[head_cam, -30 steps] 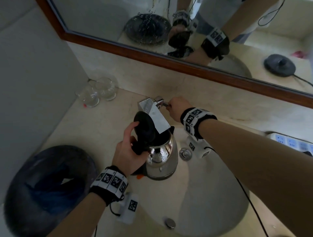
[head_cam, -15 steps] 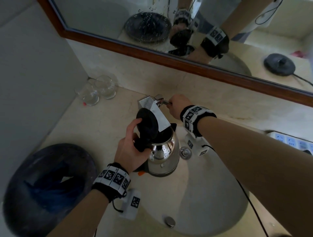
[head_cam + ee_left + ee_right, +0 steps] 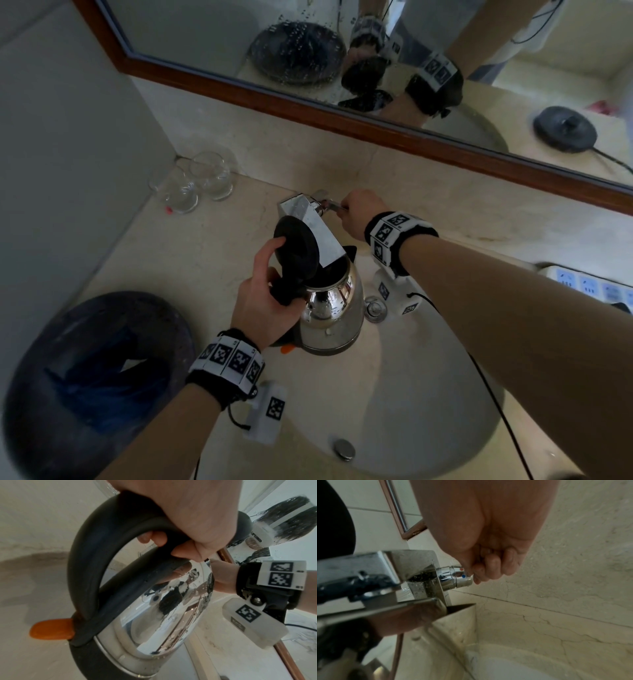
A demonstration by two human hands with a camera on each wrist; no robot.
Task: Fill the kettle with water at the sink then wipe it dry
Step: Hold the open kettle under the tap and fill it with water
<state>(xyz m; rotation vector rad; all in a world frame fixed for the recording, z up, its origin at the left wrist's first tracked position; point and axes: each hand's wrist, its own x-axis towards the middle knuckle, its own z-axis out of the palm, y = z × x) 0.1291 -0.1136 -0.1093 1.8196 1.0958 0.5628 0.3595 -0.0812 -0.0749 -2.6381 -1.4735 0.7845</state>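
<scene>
Kettle (image 3: 330,308) tucked right under the tap spout (image 3: 315,226), just in front of the left hand (image 3: 263,308) and a bit below the right hand (image 3: 359,212). Hangs over the sink (image 3: 428,394), not set down. Gripped by its black handle (image 3: 89,561), left fingers (image 3: 187,550) curled tight all the way round, thumb up against the open lid (image 3: 296,250) to keep it back. Right hand closed in a small pinch on the shiny tap knob (image 3: 455,577), fingertips (image 3: 491,563) on its end, red and blue dots just beside them.

Hardly any change from a second ago — kettle nudged a touch higher and closer to the spout, thumb a little further up the lid, right hand kept on the knob the whole time. Looks like the filling step, going on or just about to start. No telling yet about running water or how full — too dark inside. Drops already on the shiny side, so plenty to wipe later. Something blue in a dark bowl (image 3: 96,377) back by the left wrist, maybe a cloth, hard to say.
</scene>
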